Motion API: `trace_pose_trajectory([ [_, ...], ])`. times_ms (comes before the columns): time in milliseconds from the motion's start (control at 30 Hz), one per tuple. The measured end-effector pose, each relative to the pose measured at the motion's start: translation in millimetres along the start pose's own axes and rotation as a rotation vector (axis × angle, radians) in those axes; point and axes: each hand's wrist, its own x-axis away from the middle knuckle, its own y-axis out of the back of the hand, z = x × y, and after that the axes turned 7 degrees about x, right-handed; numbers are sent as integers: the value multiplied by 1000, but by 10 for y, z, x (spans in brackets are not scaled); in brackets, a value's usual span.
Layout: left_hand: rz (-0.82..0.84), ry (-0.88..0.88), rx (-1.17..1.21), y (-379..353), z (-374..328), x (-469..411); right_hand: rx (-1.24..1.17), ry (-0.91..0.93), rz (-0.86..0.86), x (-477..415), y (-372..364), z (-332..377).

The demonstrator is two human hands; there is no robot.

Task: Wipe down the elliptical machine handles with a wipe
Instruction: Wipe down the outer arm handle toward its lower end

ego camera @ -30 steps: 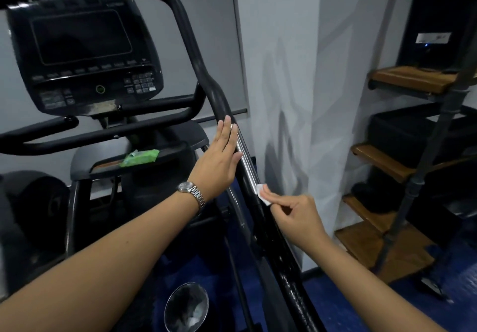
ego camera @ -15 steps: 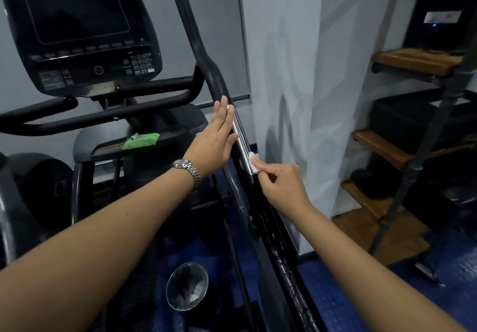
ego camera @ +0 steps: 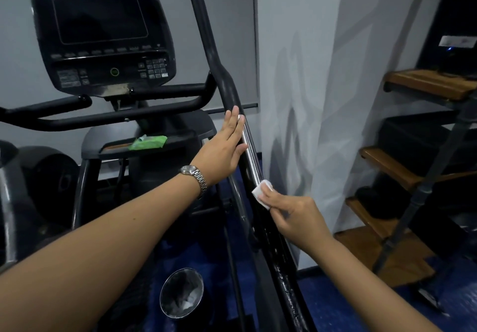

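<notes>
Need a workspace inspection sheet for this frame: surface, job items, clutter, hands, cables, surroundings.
surface: blue floor; bin stands on it, with crumpled white bits inside.
job's things: handle, a chrome stretch below a black grip; wipe, white and folded, pressed on the chrome stretch.
clutter: green pack lies on the tray under the console.
hands: left hand is flat, fingers straight against the handle; right hand pinches the wipe lower on the handle.
cables: none clearly seen.
surroundings: grey wall close on the right; wooden shelves beyond it.
</notes>
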Motion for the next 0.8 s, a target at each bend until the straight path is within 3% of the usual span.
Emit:
trace_pose_trajectory([
  [267,24,19,1,35,-43,6,12,-13,5,0,-18,58],
  [400,23,49,7,-4,-27,9,-200,-331,-35,-78,91,-5],
  [467,20,47,2,-21,-24,12,-231,-383,-76,-14,109,6],
  [700,-28,66,31,-134,-68,25,-30,-152,-38,332,-106,108],
  [800,-37,81,50,-168,-101,31,-7,-163,-30,274,-55,58],
])
